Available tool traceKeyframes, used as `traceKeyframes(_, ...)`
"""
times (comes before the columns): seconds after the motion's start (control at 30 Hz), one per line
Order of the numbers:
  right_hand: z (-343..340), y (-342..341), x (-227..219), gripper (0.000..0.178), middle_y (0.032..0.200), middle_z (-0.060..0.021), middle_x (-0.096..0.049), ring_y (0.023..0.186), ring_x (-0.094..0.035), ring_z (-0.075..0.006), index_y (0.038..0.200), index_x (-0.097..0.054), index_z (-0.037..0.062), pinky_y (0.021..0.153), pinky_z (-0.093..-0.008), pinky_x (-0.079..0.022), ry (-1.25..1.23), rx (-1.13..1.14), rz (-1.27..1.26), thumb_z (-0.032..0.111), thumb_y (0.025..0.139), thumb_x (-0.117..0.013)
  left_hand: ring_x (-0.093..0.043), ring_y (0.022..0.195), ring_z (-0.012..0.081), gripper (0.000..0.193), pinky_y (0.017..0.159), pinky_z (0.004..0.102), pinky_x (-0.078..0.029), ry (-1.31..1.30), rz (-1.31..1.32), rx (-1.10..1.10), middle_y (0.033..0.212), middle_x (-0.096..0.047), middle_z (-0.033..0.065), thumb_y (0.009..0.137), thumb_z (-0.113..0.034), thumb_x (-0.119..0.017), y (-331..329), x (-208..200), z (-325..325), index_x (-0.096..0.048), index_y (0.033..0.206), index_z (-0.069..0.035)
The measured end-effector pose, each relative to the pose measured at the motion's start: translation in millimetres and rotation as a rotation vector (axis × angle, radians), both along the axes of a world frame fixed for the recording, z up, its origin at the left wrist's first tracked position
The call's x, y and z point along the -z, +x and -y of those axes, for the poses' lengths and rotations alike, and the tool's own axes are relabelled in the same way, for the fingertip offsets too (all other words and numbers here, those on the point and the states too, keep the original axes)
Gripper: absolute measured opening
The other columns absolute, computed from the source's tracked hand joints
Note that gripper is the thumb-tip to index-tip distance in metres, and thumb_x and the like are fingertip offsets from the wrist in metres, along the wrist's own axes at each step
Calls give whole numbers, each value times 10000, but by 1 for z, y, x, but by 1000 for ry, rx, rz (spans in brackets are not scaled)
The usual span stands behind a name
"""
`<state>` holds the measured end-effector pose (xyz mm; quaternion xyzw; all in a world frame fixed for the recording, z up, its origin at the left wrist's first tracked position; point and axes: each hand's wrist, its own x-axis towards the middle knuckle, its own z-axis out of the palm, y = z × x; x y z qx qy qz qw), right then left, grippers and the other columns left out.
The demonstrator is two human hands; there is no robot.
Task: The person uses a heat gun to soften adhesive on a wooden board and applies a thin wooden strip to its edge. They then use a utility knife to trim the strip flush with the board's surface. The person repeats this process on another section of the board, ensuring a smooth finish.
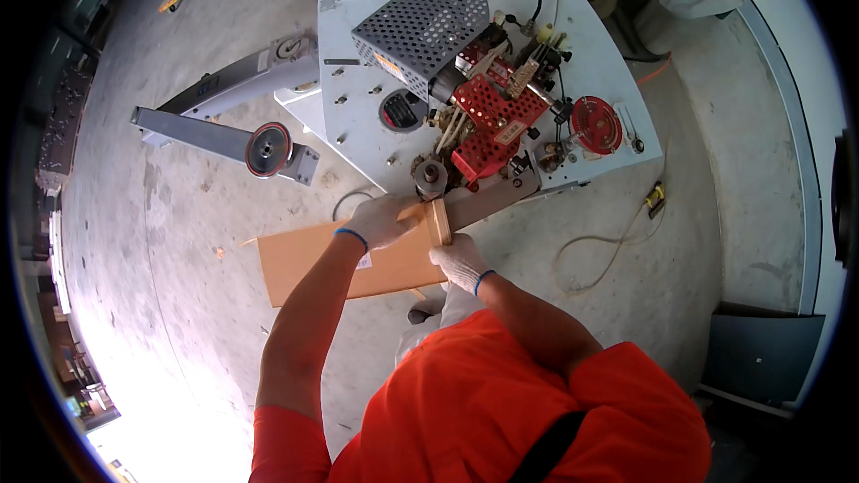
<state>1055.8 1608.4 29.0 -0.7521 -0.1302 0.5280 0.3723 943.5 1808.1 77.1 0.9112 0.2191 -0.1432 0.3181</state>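
Observation:
A short light-brown wooden piece [439, 224] with a layered-looking edge stands at the machine's front edge, just below a round metal roller [430, 177]. My left hand [383, 220], in a white knit glove with a blue cuff, is closed on its upper left side. From the near end my right hand [460, 263], gloved the same way, grips it with bent fingers. Beneath the hands lies a long flat cardboard box [309, 259]. Right of the wooden piece, a flat metal bar or fence [488, 203] runs along the machine's edge.
The grey machine table [353, 31] carries red perforated guards [497, 112], a perforated metal cover [420, 22] and a red disc [596, 124]. A jointed arm with a wheel [268, 149] juts out left. On the concrete floor at right lies a cable with a yellow connector [656, 199].

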Motion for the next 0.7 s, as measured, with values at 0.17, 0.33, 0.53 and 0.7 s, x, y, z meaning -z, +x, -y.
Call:
traceKeyframes(0.17, 1, -8, 17, 250, 640, -90, -608, 519, -588, -203, 838, -681, -53, 490, -418, -475, 49, -63, 111, 187, 790, -728, -691, 1195, 415, 560, 1039, 522, -526, -22, -10, -53, 1202, -741, 255, 995, -402, -656, -10, 9, 2, -631, 1518, -201)
traceKeyframes(0.33, 3, -9, 28, 254, 659, -121, -630, 543, -619, -218, 832, -677, -63, 507, -426, -481, 73, -136, 99, 184, 791, -718, -684, 1230, 418, 570, 1062, 513, -525, -25, -61, -51, 1285, -721, 246, 994, -395, -639, -14, 4, 3, -622, 1530, -201)
traceKeyframes(0.53, -1, 0, 12, 327, 779, -277, -732, 813, -762, -447, 848, -722, -73, 737, -495, -581, 19, -266, 86, 251, 817, -697, -663, 1275, 428, 589, 1107, 502, -516, -86, -126, -90, 1400, -672, 234, 991, -373, -635, -15, -12, 6, -606, 1550, -190)
traceKeyframes(0.7, -2, 10, 8, 309, 701, -237, -708, 690, -749, -386, 824, -710, -63, 647, -483, -568, 33, -386, 69, 246, 827, -695, -653, 1288, 426, 612, 1117, 490, -507, -127, -132, -148, 1390, -670, 237, 993, -347, -632, -23, -14, 10, -581, 1584, -195)
